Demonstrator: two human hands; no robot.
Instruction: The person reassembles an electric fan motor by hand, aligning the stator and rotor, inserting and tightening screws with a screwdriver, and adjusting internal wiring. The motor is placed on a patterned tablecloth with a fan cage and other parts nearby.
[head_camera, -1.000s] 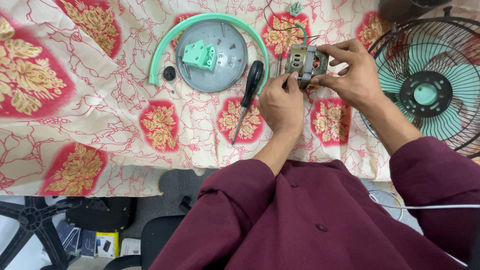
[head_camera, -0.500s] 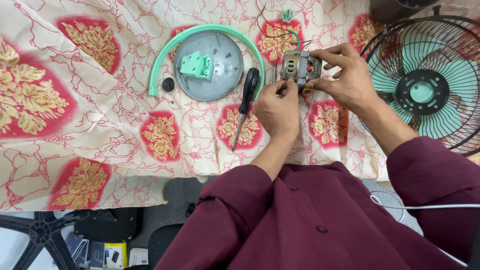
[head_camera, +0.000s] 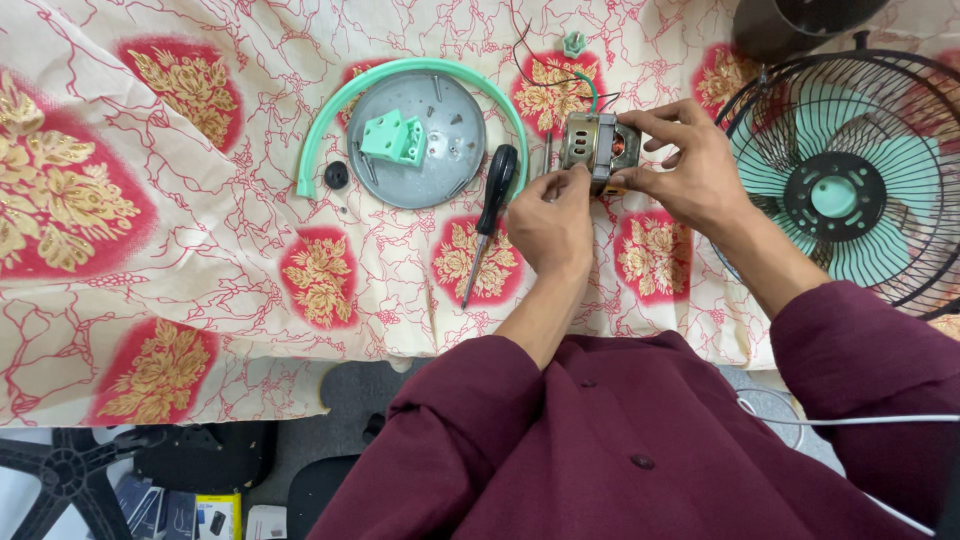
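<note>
Between your two hands, at the far middle of the cloth (head_camera: 230, 290): motor (head_camera: 592, 148), small, metal-cased, copper windings showing at its right side. Judged dense and heavy for its size, rigid, with hard edges; the casing should take a firm hold, the windings and thin wires (head_camera: 530, 60) should not. Take it by the flat steel sides, as you have it now.

Left hand (head_camera: 550, 222): fingertips pinched on the motor's near-left corner. Right hand (head_camera: 690, 170): fingers wrapped over its right end from the far side, thumb under. Both closed on it; it sits lifted or barely resting on the cloth, which one cannot tell.

Just left: screwdriver (head_camera: 490, 215), black handle, tip pointing near. Further left: grey round plate (head_camera: 425, 140) carrying a green bracket (head_camera: 393, 137) and loose screws, ringed by a green arc (head_camera: 400, 75); black knob (head_camera: 337, 174) beside it. Far: green nut (head_camera: 573, 42). Right: fan (head_camera: 850, 190) with grille and green blades.
</note>
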